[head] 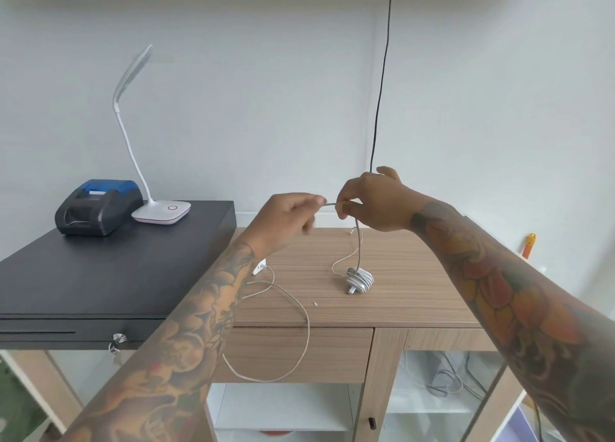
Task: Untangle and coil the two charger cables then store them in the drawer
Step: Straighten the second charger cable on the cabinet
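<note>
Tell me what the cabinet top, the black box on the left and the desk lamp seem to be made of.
Cabinet top: wood or wood-look laminate, matte, with fine straight grain lines; which one I cannot tell.
Black box: probably painted metal, flat and dull black with sharp edges and a key in front; plastic is possible.
Desk lamp: glossy white plastic, smooth rounded base with a soft sheen, thin bent neck.

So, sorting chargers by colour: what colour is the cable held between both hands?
White, seen in the head view: the cable.
</note>
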